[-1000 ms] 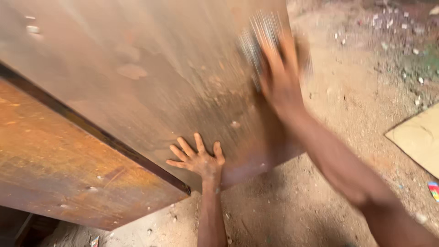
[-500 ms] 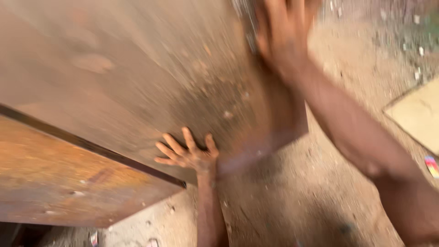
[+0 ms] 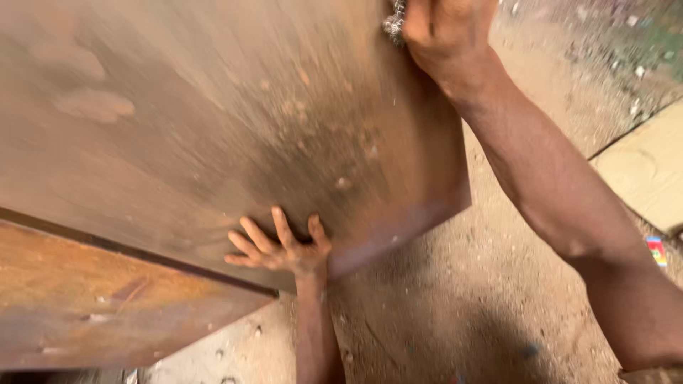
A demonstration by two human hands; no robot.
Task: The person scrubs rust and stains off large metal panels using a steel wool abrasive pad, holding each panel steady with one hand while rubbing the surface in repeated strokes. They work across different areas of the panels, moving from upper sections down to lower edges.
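Note:
A large brown wooden panel [image 3: 213, 121] with pale scuffed patches fills the upper left of the head view. My left hand [image 3: 281, 245] lies flat against its lower edge with the fingers spread. My right hand [image 3: 445, 28] is at the top of the panel, closed on a grey steel-wool scrubbing pad [image 3: 393, 25] pressed to the surface; most of the pad is hidden under my fingers and by the frame edge. My right forearm runs down to the lower right.
An orange-brown side face of the same piece [image 3: 107, 299] shows below the panel at the left. Sandy, dusty ground [image 3: 462, 299] lies beneath. A pale flat board [image 3: 647, 171] rests on the ground at the right, with a small coloured scrap [image 3: 656, 250] beside it.
My right hand has slid up the panel with the pad, from the middle right to the top edge. The left hand stays pressed at the lower edge.

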